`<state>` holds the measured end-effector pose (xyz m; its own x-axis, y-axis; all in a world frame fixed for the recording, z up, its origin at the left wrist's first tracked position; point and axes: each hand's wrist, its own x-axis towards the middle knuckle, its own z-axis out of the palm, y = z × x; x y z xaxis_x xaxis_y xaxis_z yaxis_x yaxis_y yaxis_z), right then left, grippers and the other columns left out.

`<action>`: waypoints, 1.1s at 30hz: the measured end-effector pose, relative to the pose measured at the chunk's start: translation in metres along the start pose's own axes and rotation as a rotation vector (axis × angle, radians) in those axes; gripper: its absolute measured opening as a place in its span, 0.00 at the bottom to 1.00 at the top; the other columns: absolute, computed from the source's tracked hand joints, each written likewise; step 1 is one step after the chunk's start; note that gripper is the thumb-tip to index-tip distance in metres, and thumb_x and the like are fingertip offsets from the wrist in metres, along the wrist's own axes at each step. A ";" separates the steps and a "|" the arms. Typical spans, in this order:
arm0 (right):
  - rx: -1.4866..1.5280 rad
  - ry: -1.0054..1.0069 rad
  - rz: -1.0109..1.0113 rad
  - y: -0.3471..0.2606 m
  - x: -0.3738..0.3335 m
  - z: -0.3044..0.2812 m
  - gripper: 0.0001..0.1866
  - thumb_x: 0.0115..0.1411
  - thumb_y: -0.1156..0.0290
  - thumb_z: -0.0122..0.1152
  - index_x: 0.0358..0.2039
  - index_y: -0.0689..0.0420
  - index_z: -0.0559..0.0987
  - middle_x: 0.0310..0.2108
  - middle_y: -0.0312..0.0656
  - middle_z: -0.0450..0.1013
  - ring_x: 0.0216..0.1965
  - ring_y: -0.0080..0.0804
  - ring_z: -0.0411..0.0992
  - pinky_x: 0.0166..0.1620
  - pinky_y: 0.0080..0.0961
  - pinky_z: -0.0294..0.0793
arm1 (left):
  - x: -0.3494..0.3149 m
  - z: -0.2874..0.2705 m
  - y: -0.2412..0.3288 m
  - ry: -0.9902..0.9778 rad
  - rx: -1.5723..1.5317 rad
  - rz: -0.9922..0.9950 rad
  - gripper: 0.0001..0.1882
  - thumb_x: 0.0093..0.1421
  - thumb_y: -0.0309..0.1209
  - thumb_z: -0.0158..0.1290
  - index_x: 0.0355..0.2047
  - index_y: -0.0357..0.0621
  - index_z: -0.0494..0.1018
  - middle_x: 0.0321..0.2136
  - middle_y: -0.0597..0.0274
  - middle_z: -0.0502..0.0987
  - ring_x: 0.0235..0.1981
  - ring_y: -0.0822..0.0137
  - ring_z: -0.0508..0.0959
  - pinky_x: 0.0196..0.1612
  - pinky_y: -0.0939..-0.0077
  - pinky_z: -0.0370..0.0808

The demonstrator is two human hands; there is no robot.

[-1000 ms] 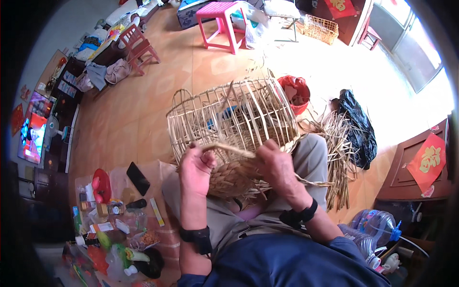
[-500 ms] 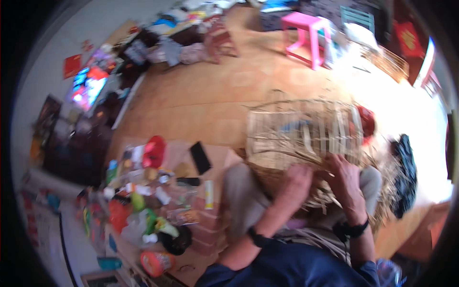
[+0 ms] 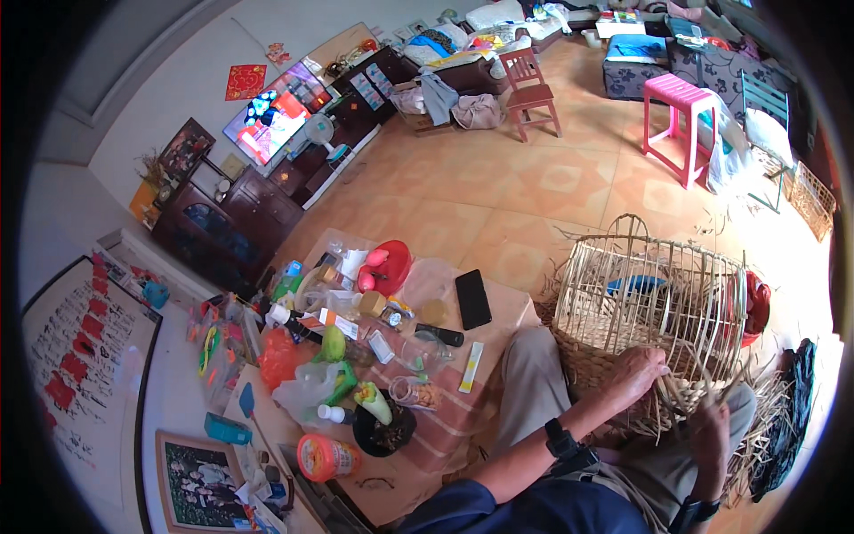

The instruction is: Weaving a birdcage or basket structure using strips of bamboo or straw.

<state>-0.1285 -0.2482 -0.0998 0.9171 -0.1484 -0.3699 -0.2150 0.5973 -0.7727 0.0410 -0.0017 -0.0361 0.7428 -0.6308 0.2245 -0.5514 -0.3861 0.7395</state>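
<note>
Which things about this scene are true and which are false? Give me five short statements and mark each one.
1. The left hand is at the near side of the basket. True.
2. The right hand holds a cup. False: the right hand holds strips.
3. The phone lies inside the basket. False: the phone lies on the table.
4. The plastic stool is pink. True.
5. The wooden chair lies on its side. False: the wooden chair stands upright.
</note>
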 end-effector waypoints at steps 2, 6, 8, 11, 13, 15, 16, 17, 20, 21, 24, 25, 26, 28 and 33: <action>-0.395 -0.148 0.067 -0.015 -0.017 0.028 0.05 0.71 0.70 0.57 0.45 0.55 0.74 0.37 0.31 0.71 0.34 0.19 0.69 0.37 0.19 0.71 | 0.000 -0.003 0.004 -0.016 0.005 -0.029 0.14 0.65 0.34 0.59 0.27 0.38 0.72 0.24 0.43 0.75 0.33 0.41 0.79 0.37 0.48 0.73; 0.370 -0.142 -0.430 -0.010 -0.004 -0.061 0.10 0.77 0.64 0.54 0.53 0.52 0.77 0.45 0.33 0.77 0.28 0.10 0.67 0.26 0.12 0.63 | 0.001 -0.009 0.012 -0.061 -0.001 -0.071 0.15 0.65 0.34 0.59 0.26 0.37 0.71 0.24 0.43 0.75 0.32 0.41 0.79 0.37 0.48 0.72; 0.441 0.242 -0.572 -0.015 -0.002 -0.098 0.14 0.78 0.66 0.51 0.59 0.52 0.76 0.47 0.33 0.77 0.27 0.04 0.64 0.24 0.07 0.58 | -0.001 -0.006 0.009 -0.041 0.016 -0.055 0.15 0.65 0.34 0.59 0.26 0.37 0.71 0.24 0.43 0.75 0.32 0.41 0.79 0.36 0.48 0.72; -0.174 0.094 -0.530 -0.029 -0.019 -0.193 0.21 0.76 0.66 0.55 0.65 0.60 0.72 0.49 0.40 0.76 0.36 0.23 0.70 0.37 0.20 0.67 | 0.002 -0.007 0.008 -0.047 0.031 -0.038 0.15 0.66 0.34 0.58 0.26 0.37 0.71 0.25 0.42 0.75 0.32 0.41 0.79 0.36 0.48 0.72; -1.181 0.645 -0.386 -0.042 -0.038 -0.213 0.24 0.73 0.68 0.57 0.65 0.65 0.71 0.51 0.50 0.75 0.50 0.39 0.72 0.53 0.33 0.70 | 0.003 -0.006 0.006 -0.072 0.036 -0.047 0.15 0.66 0.34 0.57 0.26 0.37 0.71 0.25 0.42 0.76 0.32 0.41 0.79 0.36 0.48 0.73; -1.521 0.832 -0.156 -0.045 -0.047 -0.231 0.22 0.73 0.69 0.57 0.64 0.65 0.72 0.50 0.48 0.76 0.49 0.37 0.72 0.52 0.31 0.70 | 0.001 -0.004 -0.008 -0.074 0.037 0.028 0.14 0.66 0.32 0.56 0.26 0.37 0.72 0.26 0.42 0.77 0.33 0.41 0.80 0.38 0.48 0.74; -1.567 0.873 -0.104 -0.049 -0.054 -0.237 0.22 0.73 0.69 0.57 0.63 0.65 0.73 0.50 0.47 0.76 0.49 0.36 0.72 0.52 0.30 0.70 | 0.002 -0.005 -0.006 -0.078 0.033 0.028 0.14 0.66 0.32 0.56 0.26 0.37 0.72 0.26 0.42 0.77 0.33 0.41 0.80 0.38 0.48 0.74; -1.593 0.899 -0.081 -0.053 -0.061 -0.242 0.21 0.73 0.70 0.58 0.63 0.65 0.74 0.50 0.46 0.76 0.48 0.34 0.73 0.52 0.29 0.70 | 0.004 -0.007 -0.004 -0.115 0.070 0.025 0.12 0.66 0.32 0.56 0.28 0.36 0.74 0.26 0.42 0.77 0.33 0.41 0.80 0.40 0.49 0.76; -1.600 0.948 -0.157 -0.070 -0.064 -0.227 0.19 0.73 0.71 0.58 0.61 0.65 0.75 0.49 0.44 0.77 0.48 0.31 0.73 0.51 0.26 0.71 | 0.005 -0.007 -0.013 -0.161 0.100 0.054 0.09 0.66 0.30 0.55 0.32 0.36 0.77 0.28 0.43 0.79 0.35 0.43 0.82 0.43 0.50 0.77; -1.568 0.943 -0.231 -0.077 -0.062 -0.214 0.18 0.73 0.72 0.58 0.60 0.64 0.76 0.48 0.43 0.77 0.47 0.30 0.73 0.50 0.25 0.71 | 0.005 -0.006 -0.018 -0.166 0.095 0.088 0.09 0.66 0.30 0.55 0.34 0.35 0.79 0.30 0.44 0.81 0.36 0.44 0.83 0.44 0.51 0.78; -1.345 0.832 -0.465 -0.093 -0.054 -0.162 0.16 0.73 0.73 0.58 0.58 0.64 0.77 0.47 0.40 0.78 0.46 0.27 0.73 0.49 0.22 0.71 | 0.011 -0.018 -0.002 -0.254 -0.040 -0.075 0.09 0.65 0.29 0.55 0.38 0.36 0.82 0.33 0.44 0.83 0.38 0.45 0.84 0.46 0.53 0.79; -1.258 0.755 -0.543 -0.099 -0.049 -0.139 0.15 0.73 0.74 0.58 0.58 0.64 0.78 0.47 0.40 0.78 0.46 0.25 0.74 0.49 0.21 0.71 | 0.011 -0.022 0.002 -0.241 -0.047 -0.107 0.09 0.64 0.28 0.56 0.38 0.37 0.82 0.34 0.43 0.83 0.39 0.44 0.84 0.46 0.53 0.79; -1.104 0.665 -0.576 -0.093 -0.043 -0.112 0.15 0.73 0.74 0.58 0.57 0.64 0.79 0.47 0.39 0.78 0.46 0.24 0.74 0.49 0.20 0.71 | 0.010 -0.020 0.006 -0.251 -0.049 -0.101 0.09 0.64 0.28 0.56 0.38 0.37 0.82 0.34 0.43 0.83 0.39 0.44 0.84 0.46 0.53 0.79; -0.793 0.410 -0.577 -0.078 -0.034 -0.042 0.14 0.73 0.75 0.58 0.56 0.64 0.80 0.46 0.37 0.78 0.45 0.22 0.74 0.48 0.18 0.72 | 0.008 -0.019 0.013 -0.141 -0.107 -0.117 0.08 0.63 0.28 0.56 0.38 0.38 0.82 0.31 0.42 0.83 0.37 0.43 0.83 0.46 0.52 0.79; -1.113 0.367 -0.366 -0.059 -0.034 0.115 0.09 0.66 0.78 0.60 0.45 0.61 0.83 0.29 0.38 0.76 0.31 0.27 0.72 0.36 0.30 0.73 | 0.016 -0.013 0.021 -0.184 -0.215 -0.259 0.11 0.61 0.29 0.60 0.42 0.37 0.82 0.36 0.39 0.83 0.39 0.45 0.84 0.47 0.56 0.79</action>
<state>-0.1087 -0.1877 0.0177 0.8733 -0.4867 -0.0227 -0.2988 -0.4982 -0.8139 0.0461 -0.0111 -0.0090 0.7559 -0.6483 -0.0906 -0.2474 -0.4110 0.8774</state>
